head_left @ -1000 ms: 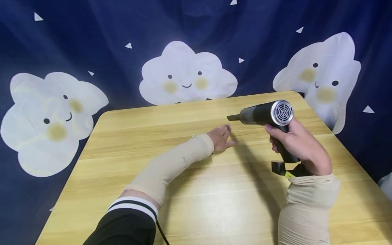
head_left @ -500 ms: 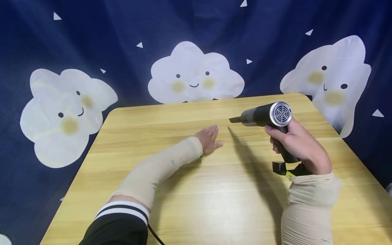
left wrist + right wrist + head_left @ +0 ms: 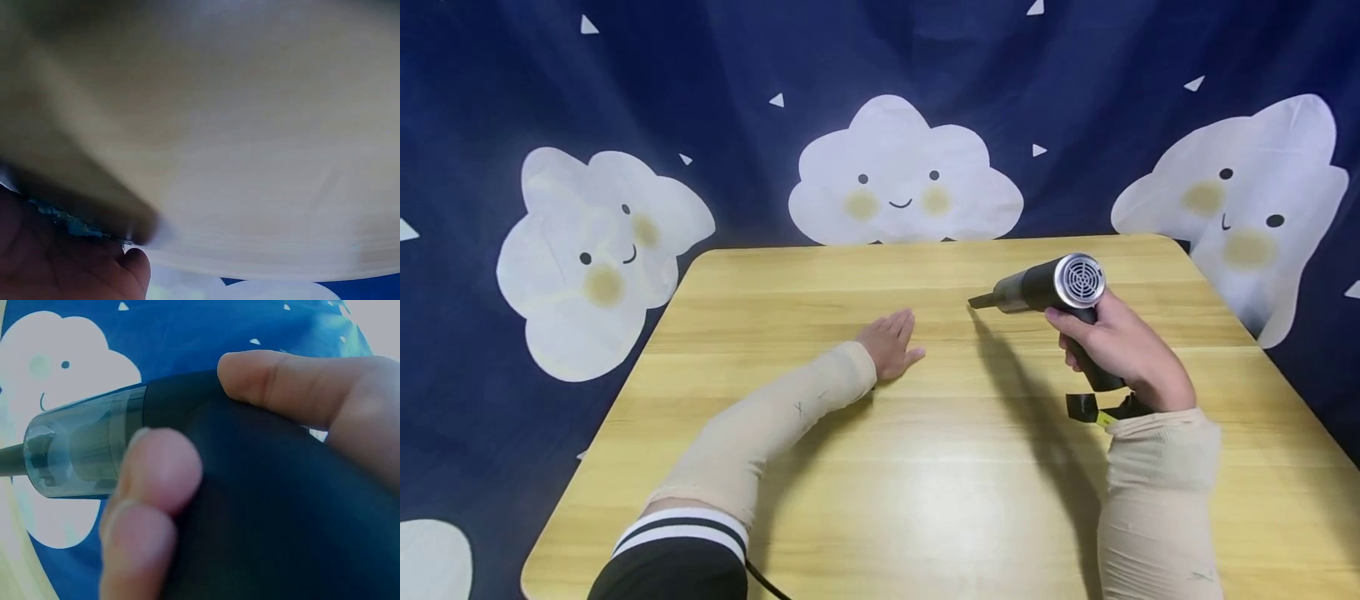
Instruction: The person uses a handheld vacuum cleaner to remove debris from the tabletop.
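My right hand (image 3: pixel 1123 342) grips the handle of a black handheld vacuum cleaner (image 3: pixel 1037 287) above the right part of the wooden table (image 3: pixel 940 467). Its narrow nozzle (image 3: pixel 982 301) points left, tilted slightly down; whether it touches the wood I cannot tell. The right wrist view shows the clear dust chamber (image 3: pixel 81 447) and fingers wrapped around the body. Left of the nozzle, my left hand (image 3: pixel 889 343) lies palm down with straight fingers and thumb spread. In the left wrist view a small bluish, crumpled-looking patch (image 3: pixel 72 224) shows beside the palm; its kind is unclear.
A dark blue curtain (image 3: pixel 737 50) with smiling white clouds hangs behind the table's far edge. A black cable (image 3: pixel 765 579) runs beside my left sleeve (image 3: pixel 681 542). A black strap (image 3: pixel 1082 407) with a yellow tag sits at my right wrist.
My left hand has slid left over the table, away from the nozzle. The vacuum's nozzle has dipped slightly, and the head view has turned somewhat to the left.
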Motion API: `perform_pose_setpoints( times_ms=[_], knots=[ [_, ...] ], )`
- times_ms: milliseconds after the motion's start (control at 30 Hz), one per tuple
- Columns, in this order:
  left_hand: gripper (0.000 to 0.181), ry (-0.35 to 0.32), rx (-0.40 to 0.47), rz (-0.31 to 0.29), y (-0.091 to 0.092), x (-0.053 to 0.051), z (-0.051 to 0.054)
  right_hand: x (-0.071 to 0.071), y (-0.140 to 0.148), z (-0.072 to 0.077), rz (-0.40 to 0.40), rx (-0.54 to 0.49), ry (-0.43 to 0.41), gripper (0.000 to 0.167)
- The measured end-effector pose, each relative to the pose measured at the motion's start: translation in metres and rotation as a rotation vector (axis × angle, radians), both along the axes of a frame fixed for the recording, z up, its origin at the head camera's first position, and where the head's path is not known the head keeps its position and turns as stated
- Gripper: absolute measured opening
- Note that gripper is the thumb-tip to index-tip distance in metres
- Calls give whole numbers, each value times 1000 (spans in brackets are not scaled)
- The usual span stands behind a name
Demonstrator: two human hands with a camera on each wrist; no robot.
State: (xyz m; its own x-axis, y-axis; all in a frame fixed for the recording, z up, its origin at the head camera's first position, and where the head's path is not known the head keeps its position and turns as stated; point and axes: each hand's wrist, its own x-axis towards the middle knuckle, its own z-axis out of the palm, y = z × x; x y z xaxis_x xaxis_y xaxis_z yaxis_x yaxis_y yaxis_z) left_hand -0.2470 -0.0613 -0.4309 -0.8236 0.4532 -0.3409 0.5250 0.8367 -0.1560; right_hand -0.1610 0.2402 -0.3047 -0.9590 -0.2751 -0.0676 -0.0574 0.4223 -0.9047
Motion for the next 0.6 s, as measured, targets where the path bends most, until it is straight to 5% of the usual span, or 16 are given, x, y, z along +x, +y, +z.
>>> perform_pose_setpoints(
  times_ms=[333, 467, 600],
  knots=[
    [66, -40, 46, 5, -7, -3, 4, -14, -8, -29, -55, 170, 164, 61],
    [65, -54, 46, 8, -16, 0, 6, -18, -13, -46, -28, 305, 260, 71],
    [66, -91, 95, 31, -23, 5, 8, -19, -14, -62, 48, 371, 272, 79]
  ],
)
